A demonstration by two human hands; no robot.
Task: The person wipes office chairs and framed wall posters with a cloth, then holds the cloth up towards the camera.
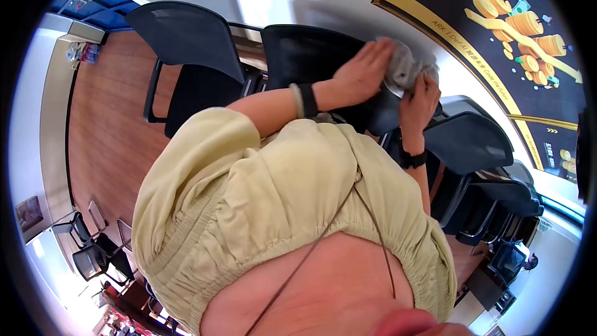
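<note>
A crumpled light-grey cloth-like item (403,70) is held up in front of a black chair back near the white wall. My left hand (362,73) is at its left edge, fingers pressed together and slightly blurred against it. From below and to the right, my right hand (420,102) pinches the item between bent fingers and thumb. The item's exact kind cannot be made out, and its side towards the wall is hidden. Both wrists wear black bands, the left one also a pale band.
Black chairs (186,37) stand in a row along the wall, continuing to the right (466,140). A dark framed poster (522,31) with gold coins hangs upper right. Wooden floor (106,124) extends on the left. More chairs (93,258) are lower left; a person (530,262) is far right.
</note>
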